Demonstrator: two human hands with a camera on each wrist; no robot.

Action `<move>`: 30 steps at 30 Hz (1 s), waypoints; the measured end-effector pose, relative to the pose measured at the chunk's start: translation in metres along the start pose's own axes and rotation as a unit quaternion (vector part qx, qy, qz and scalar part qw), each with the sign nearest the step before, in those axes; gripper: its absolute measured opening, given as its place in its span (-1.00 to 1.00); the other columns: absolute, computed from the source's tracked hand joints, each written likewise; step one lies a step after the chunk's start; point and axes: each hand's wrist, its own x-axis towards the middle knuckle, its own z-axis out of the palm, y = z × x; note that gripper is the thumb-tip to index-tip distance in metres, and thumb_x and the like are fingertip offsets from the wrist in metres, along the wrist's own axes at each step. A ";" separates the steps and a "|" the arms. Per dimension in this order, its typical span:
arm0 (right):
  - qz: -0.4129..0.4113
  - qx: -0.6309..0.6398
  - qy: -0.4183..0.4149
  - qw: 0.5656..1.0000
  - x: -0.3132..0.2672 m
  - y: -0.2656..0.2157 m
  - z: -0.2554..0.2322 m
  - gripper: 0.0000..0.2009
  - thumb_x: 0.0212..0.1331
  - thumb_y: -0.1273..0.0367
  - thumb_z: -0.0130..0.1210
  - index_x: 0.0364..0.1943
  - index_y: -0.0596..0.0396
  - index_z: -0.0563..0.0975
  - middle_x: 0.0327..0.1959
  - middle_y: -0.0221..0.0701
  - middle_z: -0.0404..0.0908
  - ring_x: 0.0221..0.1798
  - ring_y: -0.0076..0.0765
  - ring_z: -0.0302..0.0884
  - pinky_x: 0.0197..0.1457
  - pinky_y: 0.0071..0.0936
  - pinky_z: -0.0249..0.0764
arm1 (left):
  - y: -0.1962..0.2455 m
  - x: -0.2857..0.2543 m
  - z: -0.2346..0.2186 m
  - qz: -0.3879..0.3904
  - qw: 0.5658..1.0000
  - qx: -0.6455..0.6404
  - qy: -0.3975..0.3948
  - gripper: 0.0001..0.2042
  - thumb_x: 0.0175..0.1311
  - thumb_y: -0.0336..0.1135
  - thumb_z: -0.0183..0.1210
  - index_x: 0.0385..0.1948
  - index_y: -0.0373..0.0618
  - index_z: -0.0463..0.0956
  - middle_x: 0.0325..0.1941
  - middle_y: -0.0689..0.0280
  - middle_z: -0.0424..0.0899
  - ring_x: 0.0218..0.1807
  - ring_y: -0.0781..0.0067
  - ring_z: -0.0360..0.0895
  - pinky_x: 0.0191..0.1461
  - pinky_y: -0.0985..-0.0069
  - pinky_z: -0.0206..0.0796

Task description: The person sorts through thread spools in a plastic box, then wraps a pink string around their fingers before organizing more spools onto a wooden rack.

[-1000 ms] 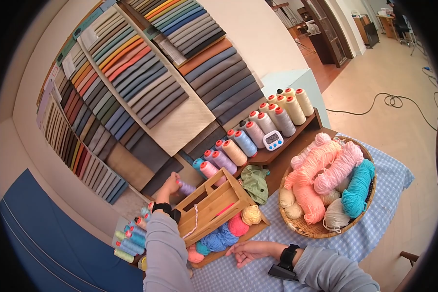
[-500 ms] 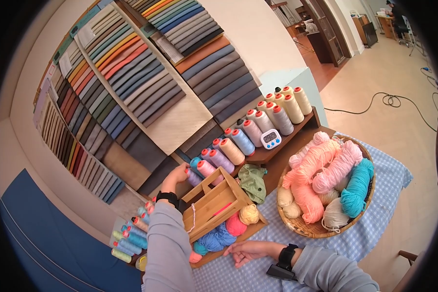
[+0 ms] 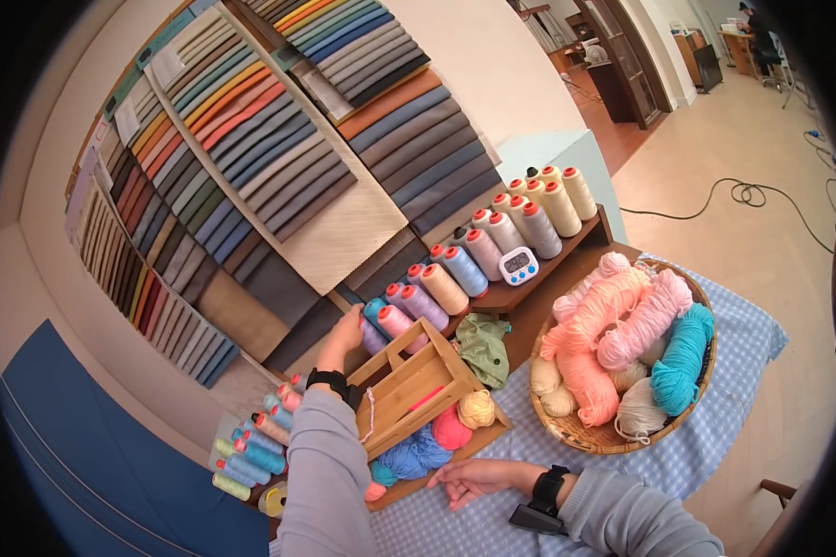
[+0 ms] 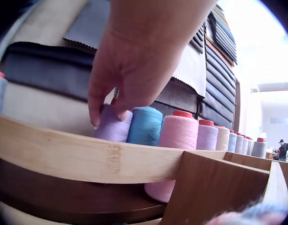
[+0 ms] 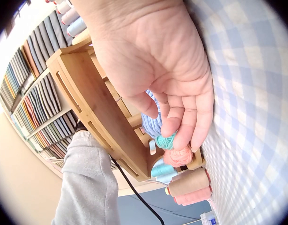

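In the head view my left hand point(image 3: 344, 334) reaches over a wooden tray point(image 3: 418, 376) to the left end of a row of thread cones. Its thumb and fingers pinch the top of a lilac thread cone point(image 4: 113, 124), upright beside a teal cone point(image 4: 145, 125) in the left wrist view. A pink cone point(image 4: 178, 131) stands just past that. My right hand point(image 3: 474, 479) rests palm up by the tablecloth's near side, fingers loosely curled around nothing. Close to its fingertips, in the right wrist view, are a teal yarn ball point(image 5: 166, 140) and a peach yarn ball point(image 5: 178, 156).
A wicker basket point(image 3: 567, 436) of yarn skeins stands on the checked cloth point(image 3: 743, 343) at right. Along the shelf are more cones and a white timer point(image 3: 518, 266). Green fabric point(image 3: 483, 348) lies beside the tray. Fabric swatches point(image 3: 251, 111) hang behind; further cones point(image 3: 260, 455) stand at left.
My left hand has carried the lilac cone right, from a tilted position apart from the row to upright beside the teal cone. My right hand has stayed where it was.
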 end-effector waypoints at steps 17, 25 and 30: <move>0.010 -0.006 0.007 1.000 0.000 -0.002 0.003 -0.67 0.30 0.32 -0.28 0.07 0.19 0.26 -0.56 -0.47 0.46 -0.35 -0.42 0.55 -0.15 -0.49 0.50 | -0.013 -0.037 -0.053 -0.118 0.978 -0.136 -0.105 -0.30 0.03 -0.53 0.14 0.25 0.02 -0.01 0.25 0.10 0.18 0.16 0.15 0.27 -0.12 0.37 0.44; 0.011 -0.002 0.020 1.000 0.001 -0.001 0.000 -0.72 0.29 0.30 -0.24 0.00 0.11 0.33 -0.56 -0.44 0.44 -0.36 -0.37 0.53 -0.12 -0.40 0.49 | -0.145 -0.116 -0.085 -0.178 0.976 -0.006 -0.124 -0.48 -0.05 -0.35 0.22 0.06 -0.10 0.33 0.00 0.10 0.49 0.06 0.22 0.41 0.08 0.39 0.25; 0.012 0.003 0.013 1.000 0.000 -0.002 0.001 -0.71 0.29 0.30 -0.23 0.01 0.13 0.32 -0.56 -0.43 0.44 -0.34 -0.37 0.52 -0.08 -0.39 0.48 | -0.205 -0.174 -0.078 -0.222 0.969 0.007 -0.108 -0.48 0.08 -0.10 0.12 0.09 -0.11 0.31 0.08 0.07 0.43 0.10 0.11 0.38 0.14 0.33 0.20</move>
